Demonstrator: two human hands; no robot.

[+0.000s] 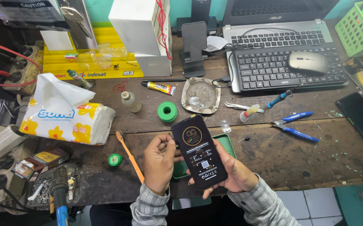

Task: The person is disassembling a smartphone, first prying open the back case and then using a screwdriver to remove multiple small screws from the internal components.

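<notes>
Above the wooden bench (273,155), the right hand (236,173) cradles a black phone (198,151) from beneath, fingers curled round its edge, while the left hand (158,161), palm down, pinches its left side over a green case (227,144).

On my wooden bench (273,159) a tissue pack (66,115) lay toward the left edge, an orange toothbrush (129,157) beside it. A green solder spool (167,111) sat just left of the metal ashtray (200,95) at the middle. Blue pliers (294,125) lay to the right, and a mouse (308,62) rested on the black keyboard (282,67) near the back edge.
</notes>
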